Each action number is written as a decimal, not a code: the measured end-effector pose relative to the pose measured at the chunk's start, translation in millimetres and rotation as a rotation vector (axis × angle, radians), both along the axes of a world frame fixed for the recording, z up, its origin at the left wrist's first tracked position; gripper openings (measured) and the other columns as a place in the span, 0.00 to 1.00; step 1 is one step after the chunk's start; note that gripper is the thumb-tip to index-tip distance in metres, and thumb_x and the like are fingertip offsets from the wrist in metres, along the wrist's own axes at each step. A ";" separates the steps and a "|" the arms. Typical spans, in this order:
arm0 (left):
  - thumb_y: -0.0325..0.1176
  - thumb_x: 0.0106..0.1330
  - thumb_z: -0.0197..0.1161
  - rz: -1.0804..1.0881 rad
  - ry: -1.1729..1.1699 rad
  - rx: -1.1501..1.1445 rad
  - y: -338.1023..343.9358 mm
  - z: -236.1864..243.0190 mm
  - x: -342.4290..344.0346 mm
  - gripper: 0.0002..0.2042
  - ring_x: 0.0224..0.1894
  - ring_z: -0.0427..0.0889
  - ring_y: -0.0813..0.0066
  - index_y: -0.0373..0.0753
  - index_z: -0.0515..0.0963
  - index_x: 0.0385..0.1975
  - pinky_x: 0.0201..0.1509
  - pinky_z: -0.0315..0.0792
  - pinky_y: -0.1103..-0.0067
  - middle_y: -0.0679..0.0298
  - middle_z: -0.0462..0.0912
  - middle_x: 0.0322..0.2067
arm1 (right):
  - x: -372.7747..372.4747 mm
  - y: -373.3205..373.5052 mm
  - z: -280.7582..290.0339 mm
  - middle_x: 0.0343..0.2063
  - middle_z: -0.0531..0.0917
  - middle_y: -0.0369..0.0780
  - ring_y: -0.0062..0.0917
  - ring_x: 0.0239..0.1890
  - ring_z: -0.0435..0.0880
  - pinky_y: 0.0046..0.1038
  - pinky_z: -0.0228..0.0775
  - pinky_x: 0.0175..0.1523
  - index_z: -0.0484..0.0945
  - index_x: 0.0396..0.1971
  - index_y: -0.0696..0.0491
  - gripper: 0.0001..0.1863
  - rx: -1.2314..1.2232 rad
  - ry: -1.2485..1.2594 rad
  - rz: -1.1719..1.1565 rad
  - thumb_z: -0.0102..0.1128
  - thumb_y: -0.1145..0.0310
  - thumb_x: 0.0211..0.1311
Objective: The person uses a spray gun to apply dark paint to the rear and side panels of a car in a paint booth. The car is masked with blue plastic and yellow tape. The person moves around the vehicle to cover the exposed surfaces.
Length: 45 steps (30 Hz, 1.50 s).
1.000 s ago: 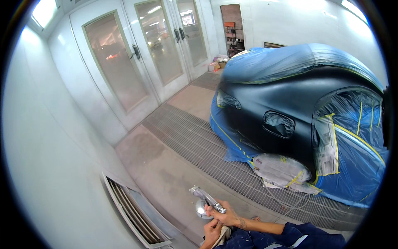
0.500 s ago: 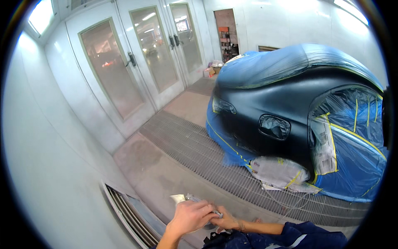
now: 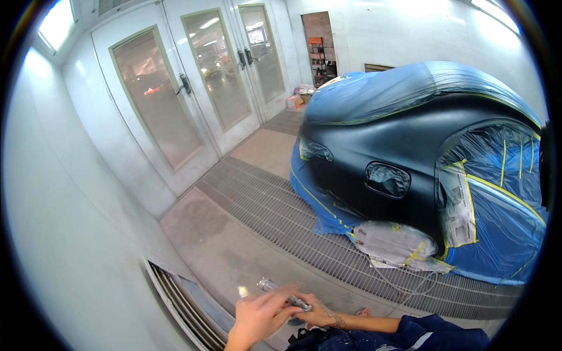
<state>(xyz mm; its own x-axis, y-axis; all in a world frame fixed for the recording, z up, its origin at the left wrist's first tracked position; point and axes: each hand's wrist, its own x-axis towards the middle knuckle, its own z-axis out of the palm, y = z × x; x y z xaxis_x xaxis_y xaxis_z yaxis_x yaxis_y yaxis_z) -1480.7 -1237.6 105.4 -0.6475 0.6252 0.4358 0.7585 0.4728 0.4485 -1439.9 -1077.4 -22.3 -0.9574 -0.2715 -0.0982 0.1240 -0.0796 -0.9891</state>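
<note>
My right hand [image 3: 315, 311] grips a silver spray gun [image 3: 269, 286] low in the middle of the view. My left hand [image 3: 260, 316] is over the gun, its fingers motion-blurred and curled, with a bit of pale cloth [image 3: 242, 291] showing beyond them. Ahead on the right stands a car body with a dark, satin rear panel [image 3: 374, 140], covered around it in blue masking film [image 3: 492, 257], yellow tape and newspaper [image 3: 458, 205].
Glazed white doors [image 3: 155, 99] line the left and back. A louvred vent [image 3: 178, 298] is low in the left wall. A metal floor grating [image 3: 263, 210] runs beside the car, with a hose [image 3: 410, 289] on it. Boxes [image 3: 298, 99] lie by the far doors.
My left hand has risen from below the gun to lie over it, carrying the pale cloth, and its fingers have since shifted slightly. The gun has dropped a little.
</note>
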 end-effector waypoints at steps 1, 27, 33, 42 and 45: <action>0.33 0.59 0.68 0.081 -0.147 0.067 -7.6 -7.6 10.7 0.05 0.26 0.82 0.73 0.44 0.82 0.34 0.30 0.75 0.80 0.70 0.85 0.29 | -1.1 -1.2 1.2 0.37 0.84 0.42 0.27 0.42 0.82 0.30 0.72 0.49 0.76 0.49 0.57 0.21 0.025 -0.010 -0.013 0.60 0.57 0.65; 0.24 0.67 0.57 0.455 -0.849 0.720 28.6 -122.7 115.3 0.04 0.30 0.68 0.82 0.31 0.76 0.31 0.33 0.68 0.79 0.69 0.73 0.23 | -2.2 -12.4 -6.1 0.25 0.76 0.34 0.18 0.32 0.73 0.26 0.67 0.38 0.76 0.39 0.55 0.24 -0.056 0.127 -0.012 0.55 0.45 0.69; 0.24 0.67 0.57 0.474 -0.789 0.693 25.9 -129.2 120.5 0.04 0.30 0.69 0.82 0.30 0.76 0.31 0.34 0.68 0.81 0.69 0.73 0.23 | -1.3 -14.6 -8.0 0.27 0.76 0.34 0.18 0.34 0.72 0.26 0.67 0.40 0.76 0.41 0.55 0.25 -0.094 0.091 0.020 0.55 0.45 0.69; 0.23 0.68 0.57 0.470 -0.858 0.542 15.3 -137.1 115.0 0.07 0.37 0.78 0.80 0.29 0.80 0.39 0.43 0.74 0.78 0.63 0.84 0.33 | -5.7 -12.0 -14.4 0.33 0.78 0.33 0.15 0.39 0.74 0.23 0.69 0.46 0.76 0.47 0.57 0.18 -0.148 0.030 0.092 0.58 0.56 0.70; 0.24 0.67 0.57 0.385 -0.896 0.626 11.5 -128.1 111.1 0.06 0.36 0.78 0.80 0.30 0.80 0.38 0.42 0.74 0.78 0.63 0.84 0.31 | -7.0 -11.2 -14.0 0.34 0.78 0.33 0.15 0.39 0.74 0.23 0.69 0.46 0.76 0.47 0.57 0.19 -0.106 0.074 0.094 0.58 0.56 0.70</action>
